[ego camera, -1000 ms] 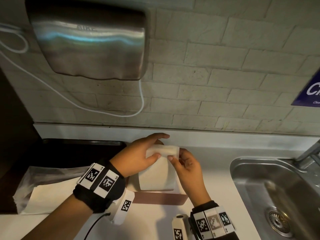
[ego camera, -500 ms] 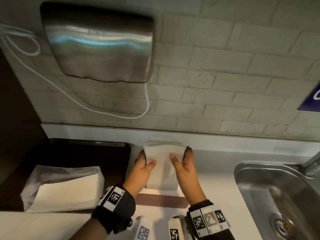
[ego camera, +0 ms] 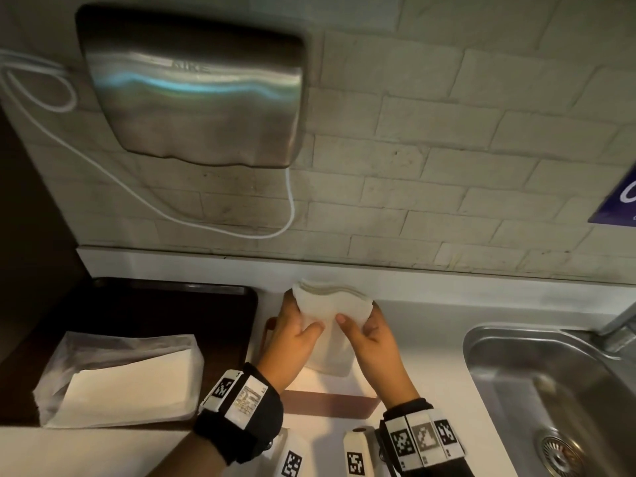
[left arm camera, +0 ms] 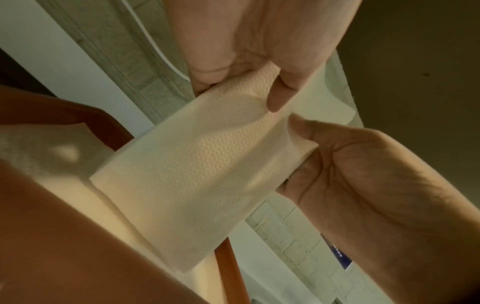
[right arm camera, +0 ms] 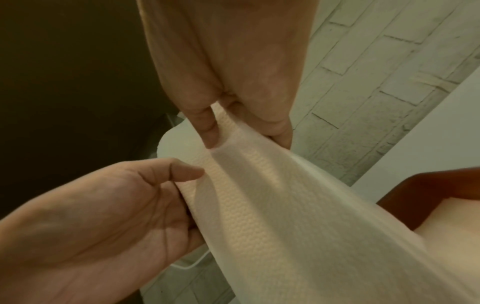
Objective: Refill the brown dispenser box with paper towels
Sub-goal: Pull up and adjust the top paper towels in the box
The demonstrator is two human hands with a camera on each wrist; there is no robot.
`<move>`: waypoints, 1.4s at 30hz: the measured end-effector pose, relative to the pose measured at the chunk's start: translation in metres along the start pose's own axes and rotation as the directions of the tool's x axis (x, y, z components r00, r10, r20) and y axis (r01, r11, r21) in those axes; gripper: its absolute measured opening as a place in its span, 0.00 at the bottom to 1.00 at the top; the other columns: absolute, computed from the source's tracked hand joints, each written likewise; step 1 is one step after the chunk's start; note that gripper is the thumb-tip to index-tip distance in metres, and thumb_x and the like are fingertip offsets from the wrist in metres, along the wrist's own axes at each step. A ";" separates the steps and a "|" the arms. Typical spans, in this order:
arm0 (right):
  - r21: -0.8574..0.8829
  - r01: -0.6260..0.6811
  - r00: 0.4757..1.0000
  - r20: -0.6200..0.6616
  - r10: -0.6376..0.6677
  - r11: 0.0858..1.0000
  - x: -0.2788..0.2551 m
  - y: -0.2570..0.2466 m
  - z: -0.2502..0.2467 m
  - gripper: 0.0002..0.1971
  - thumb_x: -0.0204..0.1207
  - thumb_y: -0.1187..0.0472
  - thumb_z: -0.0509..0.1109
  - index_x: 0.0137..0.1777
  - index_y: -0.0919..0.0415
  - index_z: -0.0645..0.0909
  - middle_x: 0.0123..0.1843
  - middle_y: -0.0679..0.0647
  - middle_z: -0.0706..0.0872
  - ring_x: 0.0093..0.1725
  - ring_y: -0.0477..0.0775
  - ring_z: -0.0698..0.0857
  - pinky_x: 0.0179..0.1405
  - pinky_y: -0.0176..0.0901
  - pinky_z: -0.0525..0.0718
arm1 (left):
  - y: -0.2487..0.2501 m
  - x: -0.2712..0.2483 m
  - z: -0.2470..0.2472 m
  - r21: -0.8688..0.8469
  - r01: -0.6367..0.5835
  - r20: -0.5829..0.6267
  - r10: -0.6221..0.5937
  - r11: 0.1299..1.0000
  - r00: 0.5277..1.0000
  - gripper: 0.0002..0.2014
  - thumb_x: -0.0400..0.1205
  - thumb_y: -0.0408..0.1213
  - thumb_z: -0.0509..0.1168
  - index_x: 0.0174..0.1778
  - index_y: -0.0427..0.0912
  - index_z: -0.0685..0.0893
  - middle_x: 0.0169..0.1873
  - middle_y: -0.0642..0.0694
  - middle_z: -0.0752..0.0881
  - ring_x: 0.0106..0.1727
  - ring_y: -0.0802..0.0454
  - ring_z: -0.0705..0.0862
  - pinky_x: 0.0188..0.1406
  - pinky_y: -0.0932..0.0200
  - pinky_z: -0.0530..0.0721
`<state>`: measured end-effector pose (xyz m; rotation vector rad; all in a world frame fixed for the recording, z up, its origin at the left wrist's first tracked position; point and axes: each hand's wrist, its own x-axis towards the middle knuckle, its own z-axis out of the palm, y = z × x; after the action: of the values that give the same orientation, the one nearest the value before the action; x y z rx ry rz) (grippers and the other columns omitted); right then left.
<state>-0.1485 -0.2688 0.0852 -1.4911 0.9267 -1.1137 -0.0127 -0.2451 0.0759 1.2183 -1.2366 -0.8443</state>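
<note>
A stack of white paper towels [ego camera: 330,302] stands upright, its lower end inside the brown dispenser box [ego camera: 327,402] on the white counter. My left hand [ego camera: 303,313] grips the stack's left edge, thumb in front and fingers behind. My right hand [ego camera: 358,313] grips the right edge the same way. The top of the stack bows and fans between them. In the left wrist view the embossed towels [left arm camera: 194,164] run down past the box rim [left arm camera: 109,121]. The right wrist view shows the towels [right arm camera: 285,205] pinched above the box corner [right arm camera: 428,185].
A plastic-wrapped pack of paper towels [ego camera: 127,383] lies open on a dark tray [ego camera: 172,297] to the left. A steel sink [ego camera: 550,390] with its faucet [ego camera: 619,325] is on the right. A hand dryer [ego camera: 192,94] and white cable [ego camera: 289,208] hang on the brick wall.
My left hand came off the top of the stack and now grips its left edge. Both hands squeeze the stack, and its top has bowed and fanned.
</note>
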 end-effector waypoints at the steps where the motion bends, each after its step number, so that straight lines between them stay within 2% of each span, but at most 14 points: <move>1: 0.007 -0.004 1.000 -0.009 0.004 1.000 0.001 0.000 -0.001 0.15 0.78 0.68 0.65 0.61 0.51 0.74 0.57 0.49 0.86 0.54 0.38 0.85 0.52 0.30 0.83 | -0.001 0.001 -0.003 0.006 0.008 0.006 -0.008 1.000 1.000 0.23 0.75 0.34 0.62 0.61 0.58 0.65 0.56 0.60 0.75 0.59 0.68 0.75 0.58 0.76 0.73; 3: 0.026 -0.022 0.999 -0.024 0.022 0.999 0.002 0.000 -0.003 0.15 0.78 0.68 0.65 0.63 0.56 0.75 0.55 0.49 0.86 0.51 0.37 0.86 0.47 0.28 0.83 | -0.002 0.003 -0.009 0.027 0.025 0.019 -0.026 0.999 0.999 0.24 0.74 0.39 0.62 0.66 0.51 0.66 0.58 0.52 0.78 0.61 0.59 0.78 0.61 0.65 0.76; 5: 0.039 -0.039 0.999 -0.029 0.040 0.998 0.003 0.000 -0.005 0.15 0.77 0.67 0.66 0.63 0.59 0.76 0.55 0.52 0.87 0.52 0.42 0.87 0.47 0.32 0.85 | 0.001 0.005 -0.013 0.018 0.052 0.028 -0.052 0.998 0.998 0.20 0.79 0.33 0.64 0.66 0.43 0.69 0.60 0.43 0.80 0.62 0.50 0.80 0.56 0.66 0.80; 8: 0.021 -0.088 0.995 -0.036 0.088 0.996 0.006 0.002 -0.007 0.14 0.74 0.65 0.70 0.60 0.60 0.78 0.53 0.53 0.88 0.52 0.49 0.87 0.47 0.34 0.86 | 0.005 0.010 -0.018 -0.025 0.104 0.028 -0.103 0.994 0.994 0.17 0.80 0.27 0.61 0.66 0.39 0.72 0.59 0.41 0.81 0.61 0.47 0.81 0.55 0.66 0.80; 11: -0.042 -0.189 0.982 -0.029 0.188 0.981 0.004 0.012 -0.010 0.12 0.70 0.64 0.75 0.52 0.57 0.79 0.49 0.53 0.88 0.48 0.52 0.87 0.40 0.32 0.86 | 0.006 0.014 -0.021 -0.233 0.174 -0.042 -0.189 0.957 0.981 0.16 0.80 0.27 0.60 0.64 0.35 0.75 0.58 0.40 0.83 0.62 0.42 0.81 0.63 0.51 0.79; 15: -0.032 -0.308 0.950 -0.056 0.306 0.951 -0.002 0.022 -0.019 0.14 0.66 0.64 0.78 0.50 0.58 0.80 0.48 0.57 0.88 0.46 0.54 0.87 0.45 0.49 0.88 | 0.009 0.012 -0.029 -0.612 0.198 -0.067 -0.300 0.766 0.951 0.17 0.81 0.23 0.55 0.66 0.33 0.72 0.57 0.40 0.83 0.59 0.46 0.81 0.62 0.54 0.78; 17: 0.064 -0.329 0.941 -0.068 0.333 0.942 -0.003 0.022 -0.023 0.15 0.68 0.66 0.77 0.54 0.63 0.80 0.46 0.59 0.89 0.42 0.54 0.88 0.39 0.44 0.89 | 0.004 0.010 -0.034 -0.692 0.207 -0.059 -0.341 0.691 0.938 0.19 0.81 0.24 0.55 0.69 0.34 0.71 0.60 0.38 0.81 0.62 0.44 0.80 0.66 0.49 0.76; 20: 0.089 -0.341 0.937 -0.050 0.346 0.936 -0.002 0.020 -0.029 0.15 0.71 0.65 0.74 0.57 0.66 0.80 0.49 0.63 0.90 0.47 0.61 0.89 0.43 0.44 0.87 | -0.003 0.005 -0.040 -0.681 0.230 -0.085 -0.387 0.696 0.918 0.18 0.79 0.24 0.58 0.65 0.37 0.75 0.56 0.40 0.83 0.57 0.47 0.82 0.59 0.50 0.82; 24: -0.063 -0.358 0.931 0.054 0.361 0.932 0.004 0.016 -0.043 0.14 0.73 0.62 0.72 0.58 0.62 0.80 0.53 0.66 0.88 0.53 0.66 0.87 0.55 0.58 0.84 | -0.014 0.006 -0.060 -0.432 0.258 -0.238 -0.386 0.864 0.891 0.16 0.75 0.27 0.67 0.59 0.38 0.79 0.54 0.38 0.85 0.58 0.41 0.83 0.62 0.42 0.80; 28: -0.139 -0.374 0.925 0.008 0.379 0.917 0.013 0.016 -0.057 0.24 0.71 0.65 0.74 0.66 0.59 0.72 0.46 0.60 0.86 0.47 0.58 0.87 0.46 0.46 0.88 | -0.018 0.006 -0.073 0.085 0.282 -0.226 -0.257 0.956 0.940 0.20 0.73 0.30 0.72 0.61 0.39 0.78 0.51 0.44 0.85 0.52 0.48 0.84 0.55 0.55 0.78; 31: -0.344 -0.365 0.931 -0.117 0.346 0.865 0.020 0.027 -0.060 0.36 0.66 0.60 0.79 0.71 0.54 0.65 0.46 0.63 0.87 0.47 0.59 0.87 0.51 0.49 0.86 | -0.022 -0.002 -0.075 0.390 0.281 -0.121 -0.254 0.877 0.960 0.23 0.74 0.39 0.72 0.64 0.40 0.77 0.40 0.44 0.87 0.46 0.47 0.85 0.47 0.56 0.79; 34: -0.503 -0.335 0.942 -0.160 0.295 0.797 0.023 0.037 -0.057 0.42 0.64 0.59 0.80 0.74 0.56 0.60 0.41 0.59 0.85 0.40 0.53 0.83 0.38 0.35 0.78 | -0.029 -0.008 -0.072 0.603 0.253 -0.070 -0.266 0.756 0.961 0.25 0.75 0.43 0.70 0.67 0.41 0.75 0.34 0.42 0.89 0.39 0.50 0.84 0.40 0.60 0.77; 37: -0.556 -0.312 0.950 -0.159 0.271 0.770 0.024 0.043 -0.051 0.44 0.64 0.62 0.80 0.76 0.55 0.58 0.46 0.58 0.84 0.43 0.53 0.81 0.43 0.37 0.78 | -0.033 -0.010 -0.064 0.754 0.163 -0.011 -0.235 0.637 0.972 0.32 0.76 0.46 0.67 0.75 0.46 0.64 0.19 0.50 0.79 0.26 0.54 0.78 0.27 0.63 0.72; 42: -0.625 -0.260 0.962 -0.103 0.253 0.736 0.024 0.045 -0.043 0.41 0.66 0.67 0.78 0.75 0.55 0.60 0.61 0.62 0.82 0.54 0.59 0.83 0.50 0.41 0.79 | -0.036 -0.006 -0.057 0.925 0.039 0.057 -0.239 0.378 0.969 0.35 0.79 0.49 0.62 0.78 0.52 0.52 0.29 0.51 0.78 0.33 0.50 0.80 0.45 0.56 0.82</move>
<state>-0.1830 -0.3119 0.0483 -1.8115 1.5766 -0.6153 0.0470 -0.2348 0.0452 2.2209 -1.8881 -0.2979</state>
